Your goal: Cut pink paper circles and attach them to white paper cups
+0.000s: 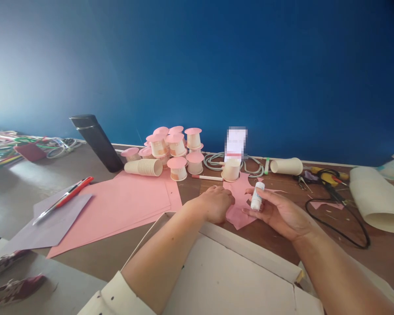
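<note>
My right hand (280, 212) is closed around a small white glue stick (257, 195), held upright just above a cut piece of pink paper (239, 192). My left hand (216, 203) rests with its fingers curled on the left edge of that pink piece, pressing it to the brown table (269, 236). What lies under the left fingers, if anything, is hidden. Just behind the pink piece stands an upturned paper cup (231, 169). A red-capped marker (207, 177) lies left of that cup.
Pink paper sheets (124, 201) lie left, with a grey sheet (49, 223) and red scissors (64, 197). Behind stand pink-topped cups (175, 151), a lying cup stack (144, 166), a black flask (96, 141). A cardboard box (236, 271) is nearest me; black cable (341, 218) and rolled paper (377, 199) lie right.
</note>
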A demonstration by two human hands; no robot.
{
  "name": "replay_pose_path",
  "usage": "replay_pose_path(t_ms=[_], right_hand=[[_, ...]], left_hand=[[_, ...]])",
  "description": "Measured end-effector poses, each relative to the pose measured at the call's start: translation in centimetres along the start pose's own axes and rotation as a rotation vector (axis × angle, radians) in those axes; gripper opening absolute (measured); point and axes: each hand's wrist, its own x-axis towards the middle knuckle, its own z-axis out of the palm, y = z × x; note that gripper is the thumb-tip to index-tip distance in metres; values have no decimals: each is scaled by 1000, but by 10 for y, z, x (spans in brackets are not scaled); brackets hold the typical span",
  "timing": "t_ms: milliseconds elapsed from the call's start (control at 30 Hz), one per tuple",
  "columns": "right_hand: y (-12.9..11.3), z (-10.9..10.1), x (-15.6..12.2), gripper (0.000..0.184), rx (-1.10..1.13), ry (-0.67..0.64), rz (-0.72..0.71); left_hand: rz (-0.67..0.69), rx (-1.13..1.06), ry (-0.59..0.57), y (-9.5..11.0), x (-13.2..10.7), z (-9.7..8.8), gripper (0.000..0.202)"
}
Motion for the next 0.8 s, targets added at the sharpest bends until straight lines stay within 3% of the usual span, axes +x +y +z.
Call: replay_pose_path(t_ms=[333, 500, 633, 800], right_hand=[[-1, -2, 3, 18, -46, 11, -107], [-3, 3, -6, 20, -33, -63, -142], [-3, 7, -10, 18, -43, -127, -88], [0, 9, -10, 19, -115, -102, 18]], left_hand=[[-85, 99, 97, 14, -3, 10, 28], [-104, 110, 130, 15, 0, 14, 29], [-84, 130, 115, 13, 0, 16, 28], [-89, 142, 99, 14, -2, 13, 26]])
